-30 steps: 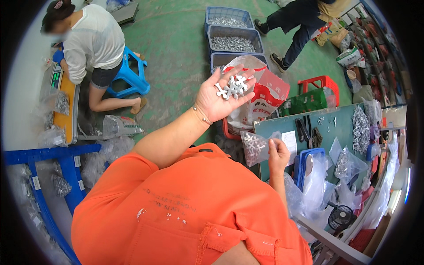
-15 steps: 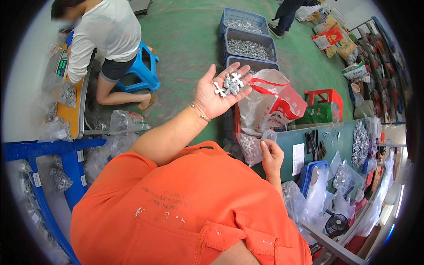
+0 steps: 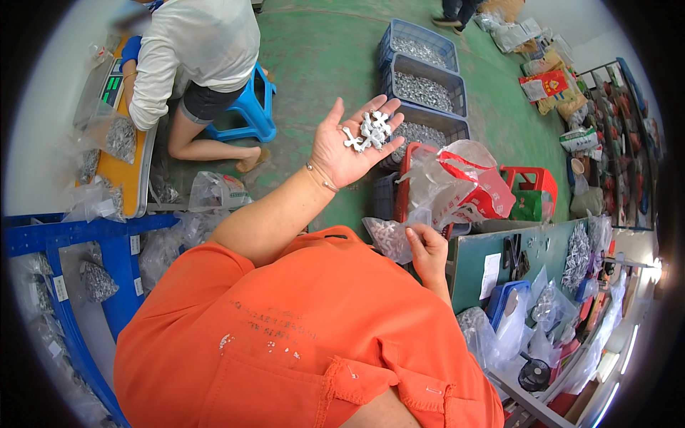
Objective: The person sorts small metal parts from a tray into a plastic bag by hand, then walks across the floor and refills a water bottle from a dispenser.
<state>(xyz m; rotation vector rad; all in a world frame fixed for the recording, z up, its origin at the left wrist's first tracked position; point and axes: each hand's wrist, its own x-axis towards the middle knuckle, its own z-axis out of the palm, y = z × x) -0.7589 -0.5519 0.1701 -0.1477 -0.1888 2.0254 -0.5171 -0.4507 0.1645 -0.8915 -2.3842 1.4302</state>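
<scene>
1. Blue rack [image 3: 118,274]: standing at lower left, a clear bag of metal pieces [image 3: 98,282] hanging by its upright.
2. Yellow table [image 3: 118,171]: carrying a scale [image 3: 112,87] toward its far end; bags of metal parts [image 3: 120,139] are crowding the surface between its edges.
3. Co-worker [image 3: 200,46]: sitting on a blue stool [image 3: 255,110] beside the yellow table's right edge, blocking the way there.
4. Floor bag [image 3: 214,191]: lying just beyond the yellow table's near right corner.
5. Left hand [image 3: 337,157]: facing palm up, fingers spreading apart; white-grey metal parts [image 3: 374,130] are resting on palm and fingers.
6. Small clear bag [image 3: 389,237], holding pale parts: hanging from the right hand [image 3: 428,251], whose thumb and forefinger are pressing together on its edge.
7. Blue crates [image 3: 460,85], three, filled with metal pieces: standing in a row on the floor.
8. Red-and-white sack [image 3: 492,192]: bulging over a red bin [image 3: 402,189], standing between the nearest crate and the green table.
9. Red stool [image 3: 546,178]: standing beyond the green table's far edge.
10. Green table [image 3: 467,257]: bearing a paper sheet [image 3: 490,274] near its left edge and a metal heap [image 3: 576,257] toward its far right corner.
11. Shelving [image 3: 621,143]: lining the right side.
</scene>
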